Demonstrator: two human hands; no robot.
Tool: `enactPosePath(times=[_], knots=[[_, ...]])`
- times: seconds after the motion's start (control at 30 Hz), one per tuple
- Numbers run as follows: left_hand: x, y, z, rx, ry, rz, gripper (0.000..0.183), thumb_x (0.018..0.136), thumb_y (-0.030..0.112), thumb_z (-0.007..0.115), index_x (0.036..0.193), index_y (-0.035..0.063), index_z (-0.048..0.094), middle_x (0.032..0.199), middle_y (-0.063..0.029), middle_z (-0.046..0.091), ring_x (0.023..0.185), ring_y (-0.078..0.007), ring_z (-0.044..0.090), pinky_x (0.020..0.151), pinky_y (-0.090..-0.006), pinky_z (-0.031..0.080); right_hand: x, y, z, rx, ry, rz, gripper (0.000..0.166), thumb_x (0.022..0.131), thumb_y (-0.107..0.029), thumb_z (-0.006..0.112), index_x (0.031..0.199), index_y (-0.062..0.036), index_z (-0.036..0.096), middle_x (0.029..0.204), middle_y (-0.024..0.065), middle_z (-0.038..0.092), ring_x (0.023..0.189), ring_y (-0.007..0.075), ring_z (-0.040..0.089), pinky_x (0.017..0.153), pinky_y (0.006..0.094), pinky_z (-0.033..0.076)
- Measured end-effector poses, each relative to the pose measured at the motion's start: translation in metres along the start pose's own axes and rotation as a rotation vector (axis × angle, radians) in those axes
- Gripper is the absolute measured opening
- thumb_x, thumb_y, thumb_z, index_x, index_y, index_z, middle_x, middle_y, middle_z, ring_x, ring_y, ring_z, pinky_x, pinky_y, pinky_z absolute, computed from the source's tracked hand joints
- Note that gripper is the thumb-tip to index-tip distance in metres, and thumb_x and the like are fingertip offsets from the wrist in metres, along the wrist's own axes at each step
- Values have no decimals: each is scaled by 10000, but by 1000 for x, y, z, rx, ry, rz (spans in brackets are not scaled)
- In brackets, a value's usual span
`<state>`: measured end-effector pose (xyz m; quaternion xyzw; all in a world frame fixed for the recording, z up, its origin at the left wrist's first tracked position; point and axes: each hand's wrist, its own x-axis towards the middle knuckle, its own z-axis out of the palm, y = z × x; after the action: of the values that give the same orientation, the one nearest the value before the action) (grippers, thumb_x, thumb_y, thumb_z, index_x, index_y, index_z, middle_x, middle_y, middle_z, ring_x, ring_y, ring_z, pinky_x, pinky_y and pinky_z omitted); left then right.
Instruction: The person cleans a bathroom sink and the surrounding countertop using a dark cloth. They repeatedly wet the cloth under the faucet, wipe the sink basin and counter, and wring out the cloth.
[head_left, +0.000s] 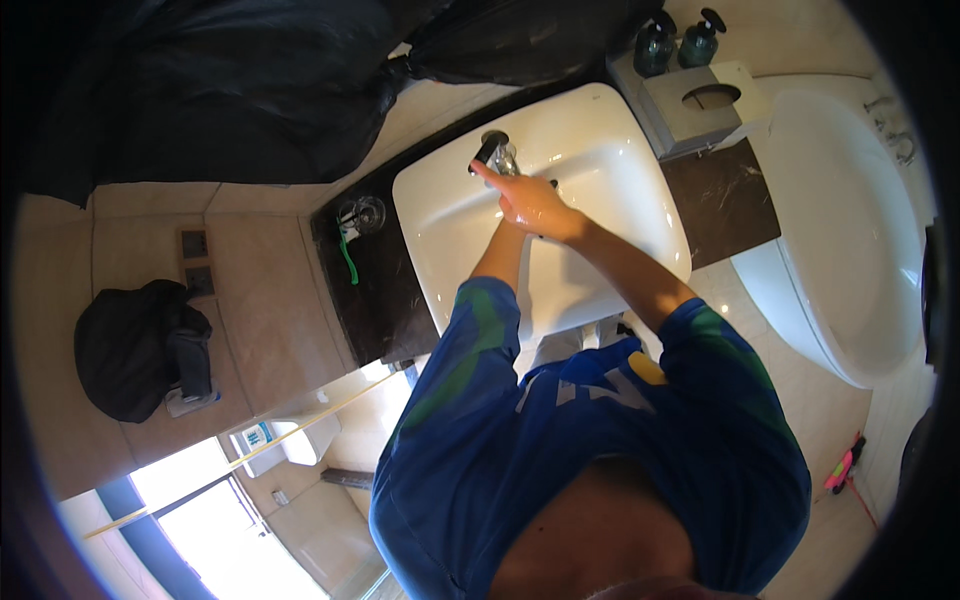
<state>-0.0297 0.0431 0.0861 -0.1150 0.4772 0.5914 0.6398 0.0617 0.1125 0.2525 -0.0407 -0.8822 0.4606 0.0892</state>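
Observation:
Over a white ceramic washbasin both arms reach to the faucet, a dark and chrome one at the basin's back edge. My right hand looks wet; its index finger is stretched out and touches or nearly touches the end of the faucet's dark lever. My left hand lies beneath the right one and is mostly hidden by it, with only the wrist and forearm showing. Whether the left fingers hold anything cannot be seen.
A dark stone counter surrounds the basin. On its left are a clear glass and a green toothbrush. At the back right are a tissue box and two pump bottles. A bathtub stands at the right.

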Motion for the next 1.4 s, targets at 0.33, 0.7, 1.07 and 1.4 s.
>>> enactPosePath(times=[0.33, 0.7, 1.07, 1.4], knots=[[-47, -46, -8, -27, -238, 80, 125, 958, 129, 576, 871, 96, 492, 661, 20, 423, 519, -56, 364, 434, -192, 277, -23, 38, -30, -277, 4, -418, 720, 769, 36, 553, 1455, -115, 395, 1064, 142, 613, 977, 346, 611, 790, 418, 504], [-155, -25, 58, 392, -649, 27, 225, 895, 124, 660, 738, 88, 502, 610, 46, 380, 511, -59, 342, 447, -219, 236, -54, 36, -47, -509, -303, -871, 400, 802, -147, 615, 1192, -120, 530, 1153, 162, 590, 958, 285, 637, 729, 386, 518], [-112, -55, 35, 1422, 340, 364, 404, 781, 183, 693, 1113, 18, 533, 777, -148, 656, 669, -258, 649, 552, -370, 507, -62, 84, 54, -560, -443, -20, 198, 782, -199, 622, 901, -53, 685, 846, 193, 696, 788, 359, 687, 690, 439, 546], [-147, -94, 22, 1836, 537, 540, 639, 772, 243, 705, 1294, 25, 408, 833, -153, 711, 714, -347, 708, 610, -464, 559, -54, 96, 61, 258, -1098, 436, 184, 770, -111, 754, 861, -103, 593, 592, -35, 471, 448, 52, 374, 391, 233, 253]])
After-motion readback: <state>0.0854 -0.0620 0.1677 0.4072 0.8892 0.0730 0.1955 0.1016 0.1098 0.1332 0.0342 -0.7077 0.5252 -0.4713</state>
